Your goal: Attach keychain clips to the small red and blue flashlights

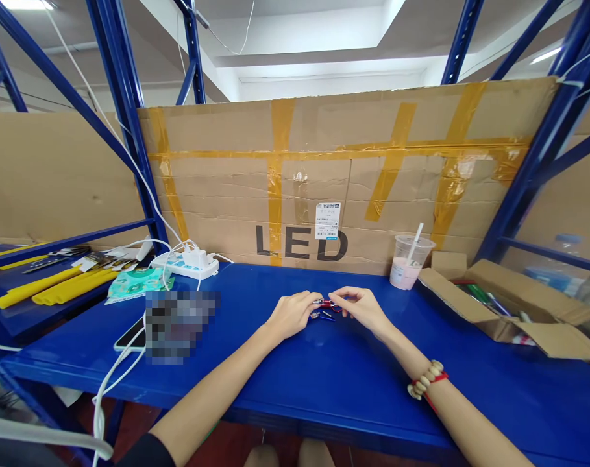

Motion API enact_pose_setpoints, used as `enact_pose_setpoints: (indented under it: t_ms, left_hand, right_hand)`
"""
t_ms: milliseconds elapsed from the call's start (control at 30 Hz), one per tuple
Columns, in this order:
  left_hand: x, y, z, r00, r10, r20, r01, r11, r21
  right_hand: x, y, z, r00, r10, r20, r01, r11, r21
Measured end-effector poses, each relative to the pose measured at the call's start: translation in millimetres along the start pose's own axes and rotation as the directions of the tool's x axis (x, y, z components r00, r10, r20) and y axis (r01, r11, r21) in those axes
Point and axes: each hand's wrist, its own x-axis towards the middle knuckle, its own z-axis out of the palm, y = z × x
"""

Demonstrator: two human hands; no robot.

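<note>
Over the blue tabletop, my left hand [293, 314] and my right hand [360, 307] meet around a small red and silver piece [326, 303], slim like part of a pen. Each hand pinches one end of it between thumb and fingers, and the ends are partly hidden by the fingertips. Just below lie several small parts, among them a dark blue piece [326, 316] with a shiny end; they are too small to name exactly. The right wrist wears a beaded bracelet and a red cord.
An open cardboard box [474, 301] with pen-like items stands right, beside a plastic cup [409, 263] with a straw. Left are a power strip [187, 261], a wipes pack [139, 283], a phone [129, 337], white cables and yellow tubes [75, 285]. A cardboard sheet [226, 194] closes the back.
</note>
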Motion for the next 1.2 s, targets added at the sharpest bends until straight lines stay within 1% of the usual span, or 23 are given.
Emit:
enact_pose_setpoints:
  t_ms: [100, 233, 333, 533, 700, 1033, 1200]
  left_hand:
    - [0, -1, 0.7, 1.000, -0.008, 0.010, 0.008, 1.000, 0.008]
    - [0, -3, 3.3, 1.000, 0.016, 0.010, -0.017, 0.999, 0.046]
    - [1, -3, 3.9, 0.999, 0.029, 0.023, -0.031, 0.998, 0.048]
    - [0, -2, 1.4, 0.997, 0.047, 0.060, -0.048, 0.999, 0.015]
    - [0, -2, 0.0, 0.995, 0.050, 0.087, -0.049, 0.999, -0.007]
    - [0, -3, 1.5, 0.994, 0.046, 0.102, -0.048, 0.999, 0.018]
    - [0, -1, -0.7, 0.991, 0.036, 0.127, -0.038, 0.999, 0.010]
  right_hand:
    - [0, 1, 0, 1.000, -0.024, -0.011, 0.024, 1.000, 0.001]
    - [1, 5, 1, 0.998, -0.053, 0.044, 0.054, 0.998, -0.022]
    - [2, 7, 2, 0.996, -0.061, 0.060, 0.064, 0.997, -0.039]
    - [2, 6, 2, 0.997, -0.032, 0.073, 0.036, 0.997, -0.063]
    - [2, 8, 0, 0.996, -0.031, 0.079, 0.037, 0.997, -0.066]
    - [2, 9, 1, 0.995, -0.009, 0.096, 0.015, 0.998, -0.054]
    - [2, 7, 1, 0.995, 0.000, 0.098, 0.005, 0.999, -0.047]
